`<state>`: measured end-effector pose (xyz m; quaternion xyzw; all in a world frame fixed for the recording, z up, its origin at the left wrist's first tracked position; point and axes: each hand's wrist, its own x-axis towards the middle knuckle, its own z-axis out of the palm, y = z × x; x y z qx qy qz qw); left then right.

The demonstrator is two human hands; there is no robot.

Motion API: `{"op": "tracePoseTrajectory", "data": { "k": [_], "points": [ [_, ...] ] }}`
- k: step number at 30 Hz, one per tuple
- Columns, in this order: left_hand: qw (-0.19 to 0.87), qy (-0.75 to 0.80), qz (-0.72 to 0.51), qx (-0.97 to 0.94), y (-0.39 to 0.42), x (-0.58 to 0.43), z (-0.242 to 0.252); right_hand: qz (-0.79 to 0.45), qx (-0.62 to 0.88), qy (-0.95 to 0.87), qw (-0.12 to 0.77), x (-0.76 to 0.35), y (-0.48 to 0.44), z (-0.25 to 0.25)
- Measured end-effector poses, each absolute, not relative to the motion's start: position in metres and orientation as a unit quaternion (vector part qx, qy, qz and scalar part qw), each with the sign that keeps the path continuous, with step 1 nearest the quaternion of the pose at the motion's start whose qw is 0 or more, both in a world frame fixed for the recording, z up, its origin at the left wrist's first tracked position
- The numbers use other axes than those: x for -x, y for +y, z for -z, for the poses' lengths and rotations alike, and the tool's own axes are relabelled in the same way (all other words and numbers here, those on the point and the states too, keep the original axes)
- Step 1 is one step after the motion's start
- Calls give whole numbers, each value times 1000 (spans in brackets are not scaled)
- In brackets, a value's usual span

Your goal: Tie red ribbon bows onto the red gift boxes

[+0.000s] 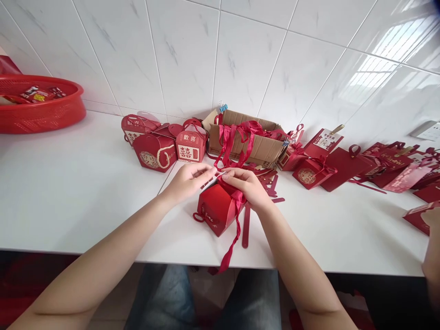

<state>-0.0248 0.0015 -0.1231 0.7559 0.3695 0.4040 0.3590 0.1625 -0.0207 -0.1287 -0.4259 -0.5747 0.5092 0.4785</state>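
Observation:
A red gift box with a folded top sits tilted on the white table in front of me. Red ribbon runs over its right side, and one loose tail hangs past the table's front edge. Above the box's far end, my left hand and my right hand meet with closed fingertips, pinching red ribbon between them. A thin pale strip shows at the right fingertips; what it is I cannot tell. Under the left fingers lies a white piece with dark marks, partly hidden.
Behind my hands stands a cardboard box draped with red ribbons. Red strips lie around it. Finished-looking gift boxes stand left, others right. A red basket holds packets. Another person's hand is at far right.

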Motion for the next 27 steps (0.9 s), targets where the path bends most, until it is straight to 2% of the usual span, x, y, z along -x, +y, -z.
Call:
{"op": "tracePoseTrajectory", "data": {
  "k": [8, 14, 17, 23, 27],
  "points": [
    [428, 382, -404, -713, 1, 24, 122, -548, 409, -555, 473, -162, -18, 133],
    [602, 354, -457, -551, 8, 32, 121, -545, 363, -562, 505, -165, -18, 134],
    [655, 331, -506, -453, 17, 36, 117, -544, 326, -592, 496, -174, -19, 135],
    [654, 300, -635, -282, 34, 47, 114, -564, 233, -694, 382, -201, -8, 143],
    [650, 266, -665, -254, 42, 52, 118, -542, 229, -722, 363, -208, -1, 149]
  ]
}}
